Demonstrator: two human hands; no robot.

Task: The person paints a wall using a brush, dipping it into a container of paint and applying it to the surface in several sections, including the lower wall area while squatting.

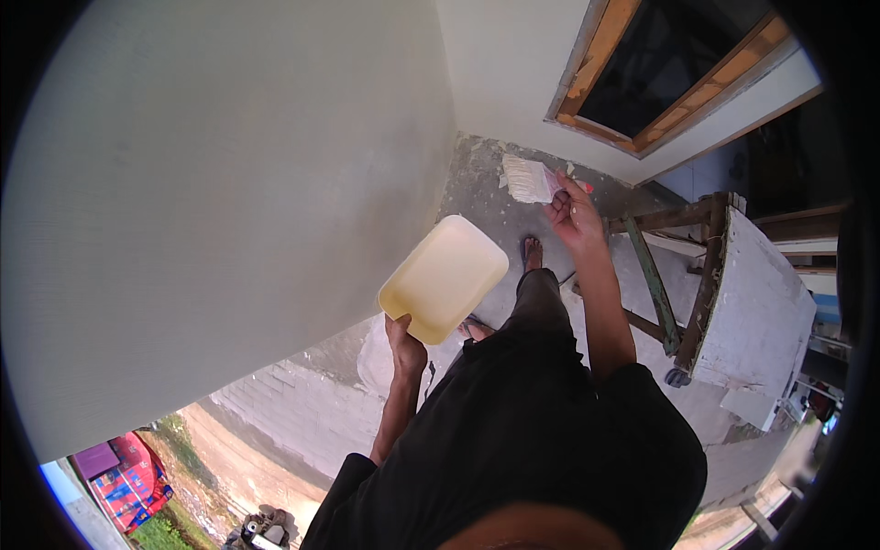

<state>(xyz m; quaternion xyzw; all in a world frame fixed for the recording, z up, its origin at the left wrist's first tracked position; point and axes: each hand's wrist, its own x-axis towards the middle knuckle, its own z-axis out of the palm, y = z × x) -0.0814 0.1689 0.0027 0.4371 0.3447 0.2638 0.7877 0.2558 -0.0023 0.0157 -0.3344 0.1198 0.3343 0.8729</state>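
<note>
My left hand (405, 342) grips the near end of a shallow pale-yellow plastic tray (447, 275), its thumb over the rim. The tray is tilted, and its inside looks pale; I cannot tell how much paint is in it. Farther out, my right hand (572, 212) holds a wide paintbrush (528, 179) by its handle, a bit of red showing past the fingers. The bristles are coated whitish and point left, towards the wall, apart from both tray and wall. A smooth grey-white wall (240, 179) fills the left side.
A wooden window frame (708, 96) with bare, patchy timber is set in the far wall. On the right stands a wooden trestle (708, 275) with a whitish board (753, 323). Paint spots and flakes mark the concrete floor (481, 172). A low block wall (302, 399) runs behind me.
</note>
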